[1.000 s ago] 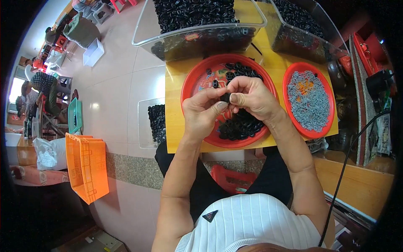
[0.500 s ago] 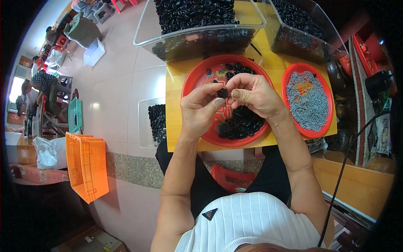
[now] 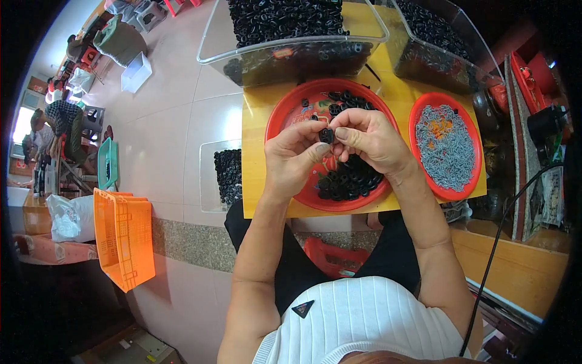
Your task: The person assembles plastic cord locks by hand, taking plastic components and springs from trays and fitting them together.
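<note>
Over a round red tray [image 3: 274, 115], my two hands meet at one small black plastic part [image 3: 326, 135]. My left hand [image 3: 294, 151] pinches it between thumb and forefinger. Closed against its right edge are the thumb and fingers of my right hand [image 3: 370, 139]; whether they also hold a tiny piece is hidden. Many similar black parts [image 3: 351, 182] lie heaped in the tray below, with a few loose ones near its far side. To the right, an oval red tray [image 3: 414, 121] holds a mass of small grey screws [image 3: 448, 151] and some orange bits [image 3: 439, 128].
Two clear bins [image 3: 291, 45] [image 3: 445, 51] of black parts stand at the table's back. Another clear box [image 3: 208, 176] of them sits left of the yellow table [image 3: 254, 200]. An orange crate [image 3: 124, 242] is farther left. A black cable [image 3: 500, 236] hangs at the right.
The black part has turned slightly between my fingertips, showing more of its face. Both hands keep nearly the same place; the whole view has shifted a little.
</note>
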The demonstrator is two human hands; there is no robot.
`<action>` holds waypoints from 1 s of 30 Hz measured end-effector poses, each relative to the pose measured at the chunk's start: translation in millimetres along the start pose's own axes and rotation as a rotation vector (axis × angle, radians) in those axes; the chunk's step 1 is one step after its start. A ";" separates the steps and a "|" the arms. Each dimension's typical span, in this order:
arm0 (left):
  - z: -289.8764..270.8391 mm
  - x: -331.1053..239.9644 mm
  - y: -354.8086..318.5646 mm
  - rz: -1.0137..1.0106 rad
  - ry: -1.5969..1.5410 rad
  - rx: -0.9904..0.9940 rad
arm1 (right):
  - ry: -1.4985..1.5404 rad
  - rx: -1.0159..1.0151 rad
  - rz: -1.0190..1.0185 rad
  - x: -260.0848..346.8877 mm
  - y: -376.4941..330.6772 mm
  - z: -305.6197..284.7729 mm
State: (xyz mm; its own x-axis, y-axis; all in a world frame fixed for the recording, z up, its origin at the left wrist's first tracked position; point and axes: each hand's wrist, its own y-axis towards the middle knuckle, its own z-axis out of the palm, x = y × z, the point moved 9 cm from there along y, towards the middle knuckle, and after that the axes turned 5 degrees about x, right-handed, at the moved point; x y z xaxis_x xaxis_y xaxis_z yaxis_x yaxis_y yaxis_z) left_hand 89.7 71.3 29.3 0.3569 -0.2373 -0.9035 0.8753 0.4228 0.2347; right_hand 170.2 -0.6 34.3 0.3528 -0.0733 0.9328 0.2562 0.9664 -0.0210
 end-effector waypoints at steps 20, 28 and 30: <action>-49.0 -27.8 2.5 0.133 0.674 -0.259 | -0.182 -0.404 -0.352 102.5 -12.6 -66.3; -21.9 -30.1 7.2 0.222 1.014 -0.114 | -1.660 -0.179 -0.293 28.7 9.5 15.4; -11.8 -29.7 8.6 0.264 1.136 -0.018 | -1.749 -0.138 -0.259 21.2 15.0 22.7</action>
State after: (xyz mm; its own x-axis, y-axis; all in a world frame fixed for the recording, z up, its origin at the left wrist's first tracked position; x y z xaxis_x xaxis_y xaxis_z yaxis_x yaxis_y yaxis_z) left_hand 82.8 92.3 54.0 0.0219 0.7757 -0.6307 0.8094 0.3565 0.4666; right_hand 161.1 17.8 61.8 -0.9630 0.2065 0.1730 0.2439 0.9411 0.2342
